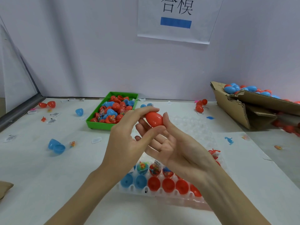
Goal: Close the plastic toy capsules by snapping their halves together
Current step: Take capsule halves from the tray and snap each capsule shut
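Holding a red capsule (154, 119) at the centre of the frame, both hands meet above the table (40, 184). The left hand (128, 138) pinches it, fingers over the top end and thumb underneath. The right hand (170, 143) lies palm up beneath it, fingers cupping the far side and thumb touching the right end. The capsule looks closed, its two halves joined into one egg shape, tilted with the narrow end toward the upper left.

Below the hands, at the lower centre, a clear tray (162, 194) holds open halves: two blue halves (134, 181) on the left and red halves (168, 185) to their right, with a row behind them that carries small toys. Part of the tray is hidden by the forearms.

A green bin (97, 122) left of centre, just beyond the left hand, is full of red and blue halves. A torn cardboard box (243, 108) at the right edge holds many closed capsules. An open blue capsule (56, 146) lies at the left of the table, well apart from the tray. Loose halves, paper slips and small toy figures are scattered across the tabletop. A paper sign (177, 18) hangs on the wall at the top centre.
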{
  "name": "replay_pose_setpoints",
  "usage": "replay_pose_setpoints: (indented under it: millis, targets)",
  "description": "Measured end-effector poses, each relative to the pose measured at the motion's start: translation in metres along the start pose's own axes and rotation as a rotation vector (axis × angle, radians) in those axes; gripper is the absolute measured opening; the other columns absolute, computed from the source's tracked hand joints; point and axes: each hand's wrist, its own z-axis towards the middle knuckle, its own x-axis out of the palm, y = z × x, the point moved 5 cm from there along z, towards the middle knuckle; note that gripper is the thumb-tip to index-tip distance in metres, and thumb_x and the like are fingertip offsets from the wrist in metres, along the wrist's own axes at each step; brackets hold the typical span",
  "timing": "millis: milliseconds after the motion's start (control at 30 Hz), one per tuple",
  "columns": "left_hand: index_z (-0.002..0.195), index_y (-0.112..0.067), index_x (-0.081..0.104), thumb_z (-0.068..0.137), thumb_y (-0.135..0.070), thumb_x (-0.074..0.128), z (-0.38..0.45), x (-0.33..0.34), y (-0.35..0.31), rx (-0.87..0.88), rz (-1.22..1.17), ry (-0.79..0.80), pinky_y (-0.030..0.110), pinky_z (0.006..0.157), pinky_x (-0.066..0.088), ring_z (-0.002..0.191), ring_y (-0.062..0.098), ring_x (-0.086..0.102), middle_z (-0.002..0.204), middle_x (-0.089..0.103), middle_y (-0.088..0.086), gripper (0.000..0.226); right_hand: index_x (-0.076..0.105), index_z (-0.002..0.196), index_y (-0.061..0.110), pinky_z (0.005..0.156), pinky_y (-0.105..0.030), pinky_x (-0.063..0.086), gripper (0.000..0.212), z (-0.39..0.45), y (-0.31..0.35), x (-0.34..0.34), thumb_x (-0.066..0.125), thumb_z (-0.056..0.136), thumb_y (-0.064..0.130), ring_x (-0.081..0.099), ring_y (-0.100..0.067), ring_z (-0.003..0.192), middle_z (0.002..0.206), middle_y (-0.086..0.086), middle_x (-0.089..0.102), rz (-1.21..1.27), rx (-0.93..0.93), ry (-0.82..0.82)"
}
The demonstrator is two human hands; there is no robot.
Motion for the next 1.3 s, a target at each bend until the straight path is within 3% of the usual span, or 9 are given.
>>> replay_pose_setpoints:
  millis: [300,533,733,867,967,1033,1100,1200,1300]
  targets:
    - [0.117,-0.011,0.072,0.087,-0.033,0.075,0.002,-0.007,-0.019,0.204,0.139,-0.055,0.021,0.101,0.044,0.113,0.018,0.059,0.111,0.069,0.000,0.037,0.072,0.117,-0.006,0.114,-0.039,0.044,0.043,0.003,-0.006,0.003,0.077,0.092,0.029,0.069,-0.024,0.113,0.119,-0.014,0.072,0.119,0.021,0.084]
    - [0.119,-0.008,0.071,0.091,-0.032,0.077,-0.003,-0.007,-0.029,0.280,0.187,-0.105,0.022,0.100,0.045,0.106,0.022,0.061,0.107,0.070,0.003,0.037,0.076,0.109,-0.003,0.095,-0.039,0.057,0.050,0.003,-0.004,0.006,0.085,0.078,0.036,0.073,-0.022,0.100,0.109,-0.012,0.074,0.078,-0.046,0.087]
    - [0.117,-0.001,0.070,0.087,-0.003,0.083,-0.005,-0.005,-0.027,0.344,0.264,-0.109,0.030,0.095,0.050,0.101,0.025,0.060,0.106,0.067,0.005,0.032,0.077,0.107,-0.002,0.098,-0.040,0.056,0.047,0.001,-0.001,0.010,0.083,0.080,0.036,0.073,-0.020,0.094,0.105,-0.012,0.074,0.003,-0.091,0.081]
    - [0.120,-0.005,0.070,0.097,-0.026,0.071,-0.003,-0.003,-0.026,0.321,0.159,-0.090,0.031,0.099,0.049,0.108,0.025,0.063,0.111,0.069,0.003,0.031,0.078,0.106,0.000,0.102,-0.040,0.054,0.046,-0.001,0.003,0.011,0.083,0.079,0.036,0.073,-0.021,0.101,0.106,-0.012,0.074,-0.036,-0.125,0.069]
    - [0.132,-0.013,0.066,0.100,-0.026,0.066,-0.001,-0.001,-0.015,0.206,0.076,-0.012,0.036,0.108,0.047,0.125,0.021,0.060,0.128,0.067,-0.003,0.034,0.078,0.111,0.002,0.103,-0.038,0.054,0.038,-0.001,0.002,0.007,0.078,0.087,0.032,0.071,-0.021,0.112,0.112,-0.012,0.074,-0.055,-0.162,0.018]
    - [0.143,-0.023,0.059,0.104,-0.026,0.058,-0.002,0.004,-0.005,0.096,0.005,0.095,0.038,0.118,0.038,0.144,0.017,0.046,0.148,0.056,-0.013,0.039,0.076,0.117,0.005,0.102,-0.036,0.054,0.033,-0.001,0.007,0.003,0.075,0.091,0.025,0.069,-0.025,0.117,0.119,-0.014,0.074,-0.201,-0.259,-0.051]
    - [0.146,-0.034,0.056,0.107,-0.036,0.048,-0.003,0.007,0.002,-0.045,-0.147,0.139,0.035,0.117,0.037,0.149,0.010,0.038,0.154,0.049,-0.018,0.040,0.073,0.117,0.010,0.093,-0.027,0.058,0.033,-0.006,0.022,-0.001,0.079,0.088,0.024,0.073,-0.023,0.109,0.114,-0.007,0.076,-0.601,-0.507,-0.210]
    - [0.131,-0.029,0.066,0.101,-0.050,0.050,0.001,0.007,0.013,-0.280,-0.404,0.057,0.031,0.096,0.058,0.117,0.016,0.068,0.123,0.071,-0.004,0.040,0.064,0.114,0.018,0.084,-0.016,0.055,0.044,-0.014,0.034,0.005,0.085,0.079,0.033,0.071,-0.012,0.094,0.100,0.009,0.071,-1.347,-0.863,-0.419]
    - [0.116,-0.018,0.072,0.092,-0.045,0.070,0.002,0.013,0.021,-0.407,-0.460,0.123,0.031,0.086,0.062,0.097,0.025,0.077,0.103,0.078,0.008,0.036,0.064,0.121,0.016,0.082,-0.008,0.048,0.050,-0.014,0.032,0.002,0.088,0.079,0.029,0.060,-0.004,0.087,0.104,0.002,0.063,-1.662,-0.964,-0.521]
